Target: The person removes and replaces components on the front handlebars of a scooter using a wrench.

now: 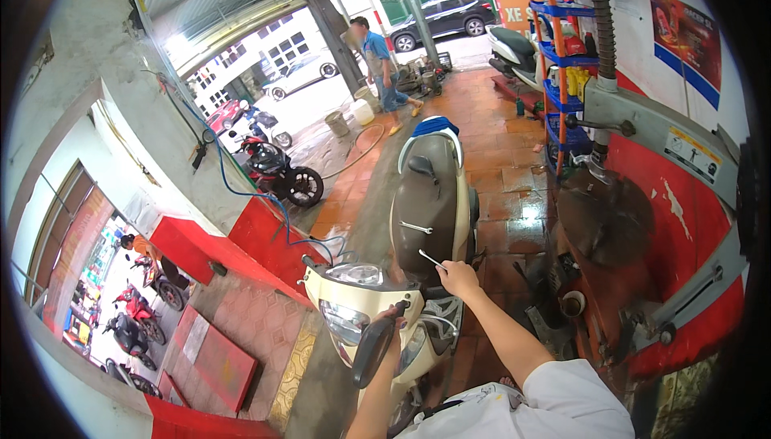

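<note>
A cream scooter (337,290) stands below me, turned toward me, with its brown seat (426,198) stretching away from me. My right hand (460,278) is closed on a silver wrench (430,258), held over the near end of the seat. A second wrench (415,227) lies on the seat, and a blue cloth (436,125) is draped at its rear. My left hand (392,318) is closed around the base of the black mirror (370,347) by the handlebar, partly hidden behind the mirror.
A shelf rack (569,60) and grey machine (691,162) line the right. A blue hose (261,196) runs along the left wall. One person (376,57) walks near the entrance; another (140,250) bends beside motorbikes at left. A red platform (210,351) sits lower left.
</note>
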